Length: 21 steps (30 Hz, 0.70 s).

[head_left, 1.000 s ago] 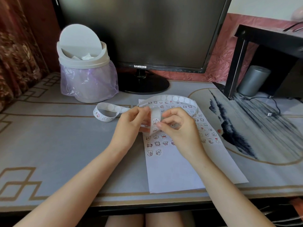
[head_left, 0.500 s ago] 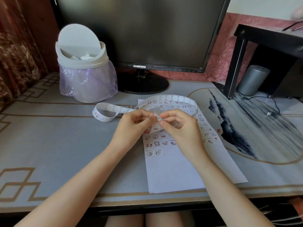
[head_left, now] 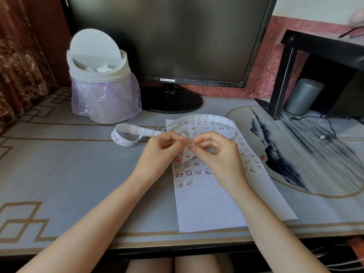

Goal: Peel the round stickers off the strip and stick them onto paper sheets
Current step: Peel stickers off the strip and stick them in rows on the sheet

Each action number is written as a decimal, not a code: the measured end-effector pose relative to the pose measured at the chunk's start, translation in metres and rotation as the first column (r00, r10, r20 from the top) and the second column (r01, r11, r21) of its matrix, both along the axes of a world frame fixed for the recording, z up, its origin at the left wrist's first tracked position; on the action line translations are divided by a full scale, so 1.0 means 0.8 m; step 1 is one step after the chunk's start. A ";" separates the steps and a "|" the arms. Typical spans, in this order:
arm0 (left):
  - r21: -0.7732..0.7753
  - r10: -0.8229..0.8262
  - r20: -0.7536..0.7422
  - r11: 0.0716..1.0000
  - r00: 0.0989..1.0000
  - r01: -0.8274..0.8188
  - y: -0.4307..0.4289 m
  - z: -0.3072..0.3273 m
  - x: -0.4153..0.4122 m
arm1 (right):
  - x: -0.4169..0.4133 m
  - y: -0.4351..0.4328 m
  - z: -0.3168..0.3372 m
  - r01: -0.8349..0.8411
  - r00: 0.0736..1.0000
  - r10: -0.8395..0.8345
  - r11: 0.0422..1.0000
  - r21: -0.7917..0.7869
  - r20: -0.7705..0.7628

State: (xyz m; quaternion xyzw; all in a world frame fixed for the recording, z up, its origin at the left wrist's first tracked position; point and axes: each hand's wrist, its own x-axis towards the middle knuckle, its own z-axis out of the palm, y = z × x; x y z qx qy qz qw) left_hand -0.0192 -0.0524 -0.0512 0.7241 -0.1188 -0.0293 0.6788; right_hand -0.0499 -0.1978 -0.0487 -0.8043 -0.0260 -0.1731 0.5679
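Desk (head_left: pixel 59 174), SAMSUNG monitor (head_left: pixel 167 36); left hand (head_left: pixel 159 152), right hand (head_left: pixel 218 154) pinch strip (head_left: pixel 204 118).

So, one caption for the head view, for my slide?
Left hand and right hand pinch the sticker strip above a paper sheet partly covered with stickers.

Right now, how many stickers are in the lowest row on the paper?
2: the left sticker and the right sticker beside it, on the paper sheet. Nothing covers that row.
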 end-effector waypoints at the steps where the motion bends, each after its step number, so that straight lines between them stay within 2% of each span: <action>1: -0.001 0.001 0.001 1.000 1.000 -0.001 0.000 0.000 0.000 | 0.000 0.000 0.000 -0.004 1.000 0.004 1.000 -0.004 0.004; 7: 0.026 0.020 -0.017 0.999 1.000 -0.019 0.000 0.000 0.000 | -0.001 -0.002 -0.003 -0.029 0.999 0.030 0.999 -0.038 0.020; 11: 0.017 0.034 -0.040 0.999 0.999 -0.033 0.001 -0.001 0.000 | -0.001 -0.004 -0.005 0.026 0.997 -0.009 0.974 -0.224 0.078; 14: 0.005 0.039 -0.058 0.999 0.998 -0.039 0.000 -0.001 0.002 | -0.007 -0.002 0.002 0.051 0.994 -0.023 0.962 -0.269 0.109; 16: -0.012 0.045 -0.079 0.999 0.996 -0.046 0.000 -0.001 0.002 | -0.012 -0.002 0.009 0.023 0.996 -0.006 0.978 -0.205 0.084; 19: 0.006 0.046 -0.082 0.999 0.996 -0.046 0.000 -0.003 0.004 | -0.019 -0.007 0.019 -0.031 0.999 0.030 0.999 -0.037 -0.018; 21: 0.030 0.045 -0.077 0.999 0.996 -0.043 0.000 -0.005 0.004 | -0.023 -0.012 0.024 -0.050 0.995 0.051 0.999 0.015 -0.090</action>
